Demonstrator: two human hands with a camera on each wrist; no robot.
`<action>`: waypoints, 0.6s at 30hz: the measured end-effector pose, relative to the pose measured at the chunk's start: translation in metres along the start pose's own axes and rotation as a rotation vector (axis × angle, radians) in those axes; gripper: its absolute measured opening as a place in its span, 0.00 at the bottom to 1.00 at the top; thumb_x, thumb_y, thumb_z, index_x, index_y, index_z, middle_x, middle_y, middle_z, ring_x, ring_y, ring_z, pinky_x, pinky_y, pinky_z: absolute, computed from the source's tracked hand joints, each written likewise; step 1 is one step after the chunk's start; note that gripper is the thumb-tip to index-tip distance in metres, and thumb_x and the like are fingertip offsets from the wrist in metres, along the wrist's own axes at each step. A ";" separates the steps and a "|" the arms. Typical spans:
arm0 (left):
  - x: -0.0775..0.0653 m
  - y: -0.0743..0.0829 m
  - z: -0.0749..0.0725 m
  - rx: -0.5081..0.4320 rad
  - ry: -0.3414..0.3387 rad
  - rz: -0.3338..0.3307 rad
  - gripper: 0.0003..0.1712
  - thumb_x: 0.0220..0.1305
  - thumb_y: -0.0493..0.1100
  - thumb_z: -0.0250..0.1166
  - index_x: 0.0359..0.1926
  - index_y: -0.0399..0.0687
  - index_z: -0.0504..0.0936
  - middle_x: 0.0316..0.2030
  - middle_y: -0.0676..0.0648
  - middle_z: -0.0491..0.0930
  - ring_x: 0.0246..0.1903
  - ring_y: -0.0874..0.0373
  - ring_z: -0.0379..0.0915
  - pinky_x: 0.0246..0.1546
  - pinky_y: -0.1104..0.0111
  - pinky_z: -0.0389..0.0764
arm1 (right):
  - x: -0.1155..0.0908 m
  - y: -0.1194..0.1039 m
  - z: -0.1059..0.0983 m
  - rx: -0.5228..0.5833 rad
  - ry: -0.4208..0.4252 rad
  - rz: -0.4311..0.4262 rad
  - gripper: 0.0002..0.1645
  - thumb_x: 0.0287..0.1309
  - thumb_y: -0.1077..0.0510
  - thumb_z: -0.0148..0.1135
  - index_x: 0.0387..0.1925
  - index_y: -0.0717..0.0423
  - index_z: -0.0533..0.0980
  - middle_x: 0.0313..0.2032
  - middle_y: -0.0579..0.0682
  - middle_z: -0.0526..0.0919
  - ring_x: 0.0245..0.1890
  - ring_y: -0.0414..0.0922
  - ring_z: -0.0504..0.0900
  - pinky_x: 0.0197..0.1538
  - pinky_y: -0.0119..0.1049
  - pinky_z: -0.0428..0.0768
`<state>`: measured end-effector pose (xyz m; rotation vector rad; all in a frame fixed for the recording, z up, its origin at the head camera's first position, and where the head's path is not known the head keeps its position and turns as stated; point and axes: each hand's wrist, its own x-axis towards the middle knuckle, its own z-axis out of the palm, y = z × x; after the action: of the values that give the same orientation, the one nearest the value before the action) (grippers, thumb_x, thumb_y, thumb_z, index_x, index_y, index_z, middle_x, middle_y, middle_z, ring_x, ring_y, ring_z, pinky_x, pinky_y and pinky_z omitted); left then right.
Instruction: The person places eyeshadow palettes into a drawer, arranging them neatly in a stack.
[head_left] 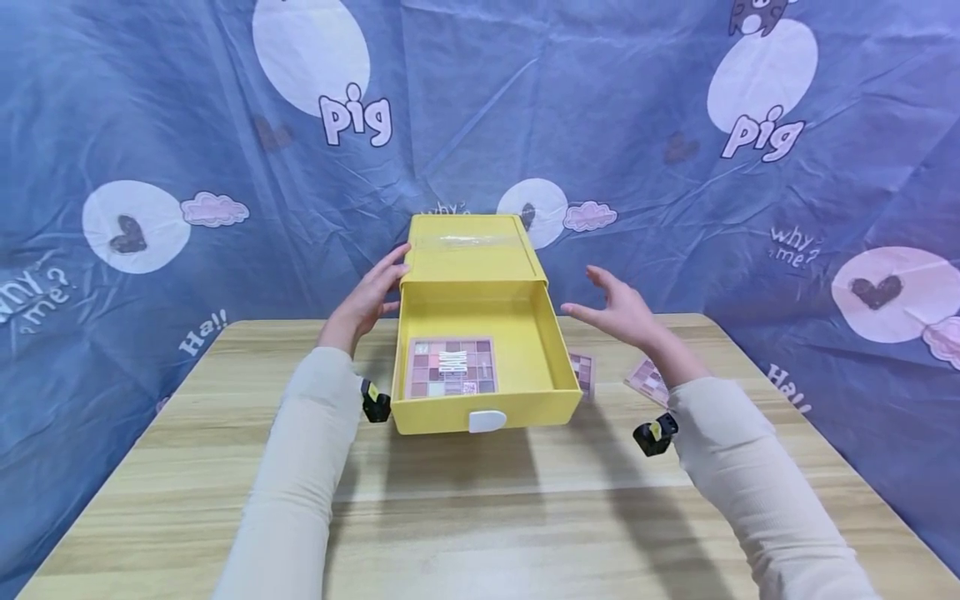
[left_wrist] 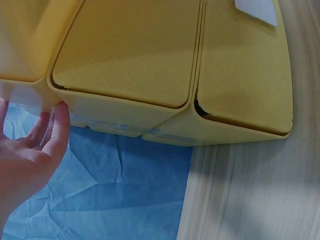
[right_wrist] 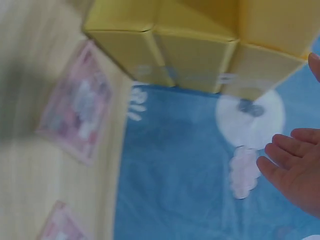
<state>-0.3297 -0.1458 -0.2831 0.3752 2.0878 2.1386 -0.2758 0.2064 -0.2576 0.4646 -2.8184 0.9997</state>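
Note:
A yellow drawer unit (head_left: 468,254) stands at the back of the table, with its top drawer (head_left: 525,350) pulled out toward me. Inside that drawer, on the left, lies a pink eyeshadow palette (head_left: 452,367) with many square pans. My left hand (head_left: 369,296) touches the unit's left side, its fingertips along the yellow edge in the left wrist view. To the right of the unit my right hand (head_left: 618,312) hovers with thumb and fingers spread, holding nothing. The lower drawers (left_wrist: 125,50) show closed in the left wrist view, one with a white handle tab (left_wrist: 257,10).
Two more eyeshadow palettes lie on the wooden table (head_left: 465,533) right of the unit: one (head_left: 582,373) partly hidden by the drawer, another (head_left: 648,382) near my right wrist. A blue printed cloth (head_left: 480,100) hangs behind and around the table.

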 end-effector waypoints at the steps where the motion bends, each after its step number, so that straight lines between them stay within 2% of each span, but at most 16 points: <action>1: 0.000 0.000 0.000 0.001 0.000 -0.001 0.31 0.60 0.50 0.49 0.64 0.62 0.52 0.60 0.47 0.54 0.53 0.50 0.53 0.51 0.49 0.52 | 0.000 0.005 0.003 -0.005 -0.006 0.011 0.53 0.45 0.40 0.59 0.63 0.63 0.46 0.61 0.61 0.53 0.57 0.59 0.55 0.54 0.50 0.56; 8: 0.001 -0.001 0.000 -0.037 -0.012 -0.001 0.31 0.60 0.48 0.48 0.65 0.61 0.52 0.57 0.43 0.58 0.53 0.51 0.55 0.52 0.51 0.53 | 0.003 0.032 0.023 0.014 -0.063 0.065 0.54 0.45 0.44 0.61 0.63 0.66 0.44 0.61 0.65 0.49 0.58 0.61 0.51 0.55 0.53 0.52; 18: 0.002 -0.002 0.000 -0.036 -0.006 0.009 0.31 0.59 0.48 0.49 0.64 0.61 0.52 0.59 0.46 0.56 0.54 0.51 0.55 0.51 0.51 0.54 | 0.002 0.065 0.045 0.142 -0.108 0.178 0.59 0.41 0.46 0.64 0.64 0.64 0.39 0.60 0.70 0.45 0.58 0.64 0.48 0.54 0.55 0.51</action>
<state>-0.3315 -0.1454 -0.2852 0.3868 2.0452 2.1742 -0.2993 0.2256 -0.3308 0.2939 -2.9392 1.2517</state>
